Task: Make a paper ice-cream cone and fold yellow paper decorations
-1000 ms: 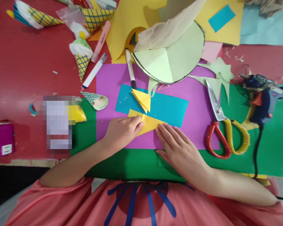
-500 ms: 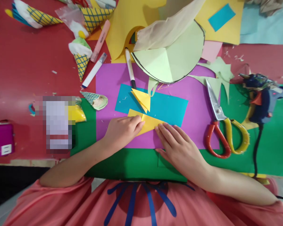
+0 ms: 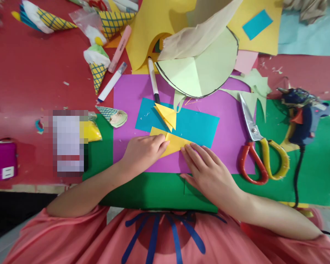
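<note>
Yellow paper, folded piece [image 3: 173,143]: lies flat on the purple sheet [image 3: 225,121], overlapping the lower edge of the blue strip [image 3: 198,126], toward the middle of the desk's near edge. Long axis runs roughly parallel to that near edge, tilted slightly down to the right; its pointed end faces right.

Left hand [image 3: 143,152]: fingers curled together, tips pressing down on the left part of the piece; nothing gripped.

Right hand [image 3: 209,170]: fingers [image 3: 194,154] extended flat and slightly spread, tips touching the right pointed end. The piece shows between the two sets of fingertips.

Second, smaller folded yellow triangle [image 3: 167,115]: on the blue strip, just beyond the hands, apart from them.

Marker [image 3: 154,80]: beyond the triangle, tip toward it.

Scissors [image 3: 257,146], red and yellow handles: on the green sheet [image 3: 154,190], toward the right edge of the desk.

Glue gun [image 3: 302,117]: near the right edge, beside the scissors.
</note>
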Demonstrator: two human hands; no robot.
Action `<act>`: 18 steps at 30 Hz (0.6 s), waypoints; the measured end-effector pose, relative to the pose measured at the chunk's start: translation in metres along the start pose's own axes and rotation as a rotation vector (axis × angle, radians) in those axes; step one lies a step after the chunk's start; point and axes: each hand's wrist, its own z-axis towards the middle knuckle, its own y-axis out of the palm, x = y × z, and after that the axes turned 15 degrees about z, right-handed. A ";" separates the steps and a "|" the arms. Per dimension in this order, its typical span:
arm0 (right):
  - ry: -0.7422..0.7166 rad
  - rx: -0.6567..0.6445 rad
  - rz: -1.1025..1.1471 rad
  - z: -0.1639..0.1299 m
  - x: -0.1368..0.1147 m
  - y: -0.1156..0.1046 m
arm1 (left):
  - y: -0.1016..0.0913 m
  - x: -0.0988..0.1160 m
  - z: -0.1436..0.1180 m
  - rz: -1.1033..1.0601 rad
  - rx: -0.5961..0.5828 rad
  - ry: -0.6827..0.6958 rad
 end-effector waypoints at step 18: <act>0.024 -0.011 -0.085 0.004 -0.010 0.002 | 0.001 -0.004 0.000 -0.036 -0.014 -0.016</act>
